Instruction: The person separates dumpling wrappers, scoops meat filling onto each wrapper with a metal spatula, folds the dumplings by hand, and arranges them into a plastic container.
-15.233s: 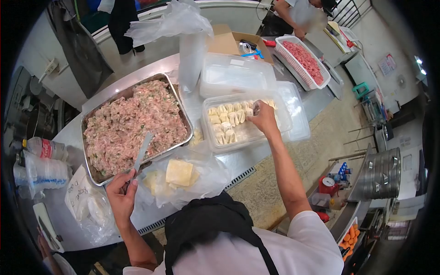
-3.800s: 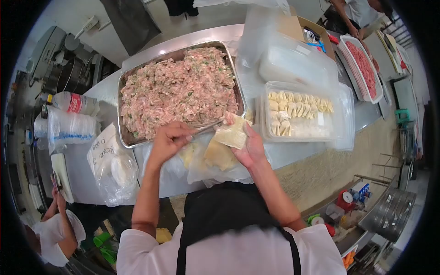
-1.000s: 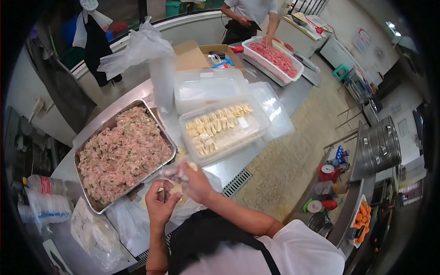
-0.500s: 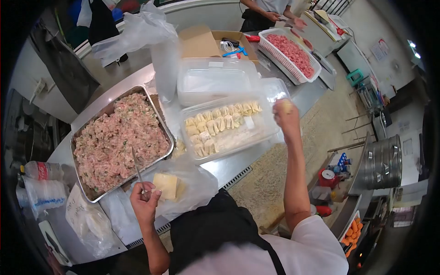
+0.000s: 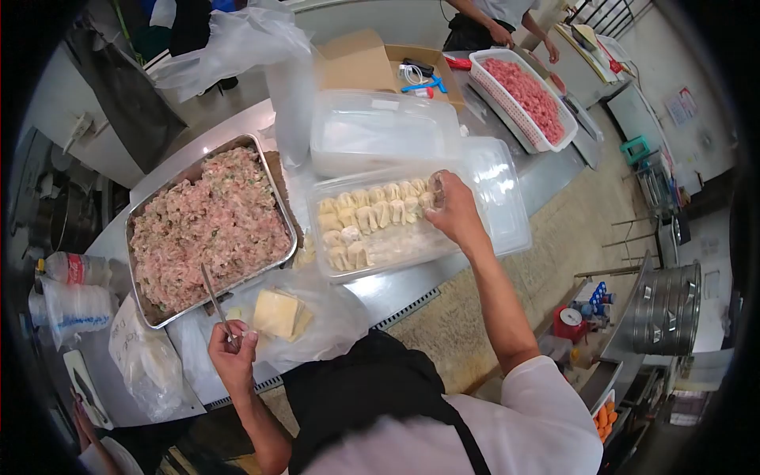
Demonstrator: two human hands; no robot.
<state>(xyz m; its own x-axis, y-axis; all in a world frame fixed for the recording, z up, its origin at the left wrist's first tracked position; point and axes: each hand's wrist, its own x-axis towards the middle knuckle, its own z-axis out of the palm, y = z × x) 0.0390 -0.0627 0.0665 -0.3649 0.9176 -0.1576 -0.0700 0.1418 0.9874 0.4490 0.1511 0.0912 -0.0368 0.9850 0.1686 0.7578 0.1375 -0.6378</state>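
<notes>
My left hand [image 5: 233,352] is closed around the handle of a thin metal spatula [image 5: 212,291], whose tip points at the ground meat filling [image 5: 206,229] in a steel tray [image 5: 298,247]. Beside that hand, a stack of square yellow wrappers [image 5: 277,314] lies on clear plastic. My right hand [image 5: 455,207] reaches into a clear plastic container [image 5: 396,264], fingers pinched on a dumpling at the right end of the rows; the fingers hide most of it. Several folded dumplings [image 5: 366,219] stand in rows to its left.
Behind the container are a second clear box [image 5: 384,127] and a cardboard box [image 5: 356,63]. A clear lid [image 5: 499,194] lies at right. A white basket of ground meat [image 5: 526,103] stands further back, near another person's hands. Bottles [image 5: 75,271] stand at left.
My right hand has moved left with the dumpling, from over the lid into the container. My left hand has shifted slightly left and down with the spatula, away from the wrappers.
</notes>
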